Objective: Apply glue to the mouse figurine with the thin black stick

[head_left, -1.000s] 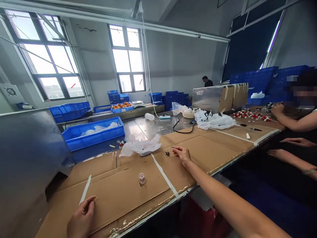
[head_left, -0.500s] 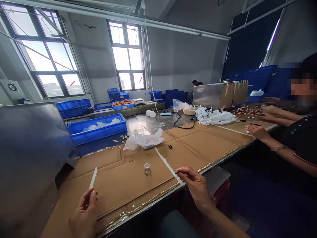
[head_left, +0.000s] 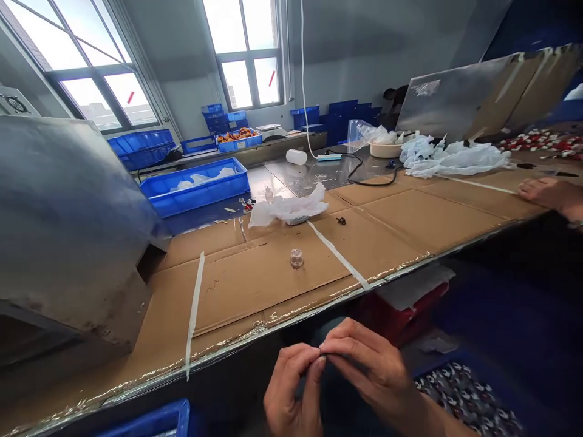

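Both hands, left hand [head_left: 291,394] and right hand [head_left: 368,370], are bare, without gloves or sleeves.

Daylight is pouring through tall windows [head_left: 241,54] in the far grey wall [head_left: 364,48]. A long table [head_left: 410,218] covered in cardboard is running left to right, with blue crates [head_left: 200,188] sitting at its far left. A grey metal box [head_left: 68,224] is standing near left, a white cord [head_left: 303,67] hanging down beyond

A long worktop [head_left: 410,224] covered in taped cardboard stretches beyond the fingers [head_left: 319,364]. A small clear jar [head_left: 296,258] stands just past them. Farther off lie crumpled white plastic [head_left: 288,209] and a blue crate [head_left: 198,191].
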`<state>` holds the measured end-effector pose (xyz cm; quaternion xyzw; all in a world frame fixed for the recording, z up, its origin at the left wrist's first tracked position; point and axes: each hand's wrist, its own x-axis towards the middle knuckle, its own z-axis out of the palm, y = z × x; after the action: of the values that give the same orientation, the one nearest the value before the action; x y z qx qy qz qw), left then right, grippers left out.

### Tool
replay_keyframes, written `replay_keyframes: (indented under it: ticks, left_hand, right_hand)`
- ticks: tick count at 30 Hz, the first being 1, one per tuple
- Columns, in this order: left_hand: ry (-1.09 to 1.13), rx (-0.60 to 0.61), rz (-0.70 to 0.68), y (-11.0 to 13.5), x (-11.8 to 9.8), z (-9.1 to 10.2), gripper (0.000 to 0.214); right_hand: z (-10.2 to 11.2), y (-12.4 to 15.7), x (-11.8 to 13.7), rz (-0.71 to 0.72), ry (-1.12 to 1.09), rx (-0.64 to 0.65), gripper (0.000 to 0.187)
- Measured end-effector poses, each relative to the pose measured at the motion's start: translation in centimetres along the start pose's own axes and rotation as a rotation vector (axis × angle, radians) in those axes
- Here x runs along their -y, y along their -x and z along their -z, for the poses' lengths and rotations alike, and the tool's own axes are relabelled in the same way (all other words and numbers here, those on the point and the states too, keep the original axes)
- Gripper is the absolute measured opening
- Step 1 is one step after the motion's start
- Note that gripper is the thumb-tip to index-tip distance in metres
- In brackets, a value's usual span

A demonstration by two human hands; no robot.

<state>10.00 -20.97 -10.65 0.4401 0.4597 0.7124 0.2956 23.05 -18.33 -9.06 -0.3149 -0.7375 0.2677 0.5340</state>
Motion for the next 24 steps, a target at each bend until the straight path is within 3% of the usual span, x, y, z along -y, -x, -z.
replay_keyframes:
  ticks: [2,6,8,15,20,24]
  left_hand:
    - [0.111,-0.025,0.137,-0.3,0.0,0.4,0.01]
    - [0.462,-0.1,0.649,-1.2,0.1,0.4,0.028]
    - [0.55,-0.117,0.791,-2.0,0.2,0.4,0.033]
    - [0.739,-0.063,1.012,-4.3,0.5,1.3,0.035]
    - [0.782,-0.005,1.098,-4.0,0.7,2.2,0.032]
    - [0.801,0.049,1.148,-3.5,0.3,2.5,0.034]
  right_hand:
    - [-0.5,-0.1,0.0,-0.115,-0.073,-0.005,0.025]
    - [-1.5,-0.5,-0.3,-0.41,-0.232,-0.014,0.021]
    - [-2.0,-1.0,-0.5,-0.484,-0.284,-0.004,0.013]
    - [-3.5,-3.5,-1.5,-0.55,-0.392,0.075,0.017]
    - [-3.7,-4.1,-1.4,-0.513,-0.355,0.158,0.016]
    - [-3.2,-4.1,-1.4,-0.568,-0.489,0.212,0.016]
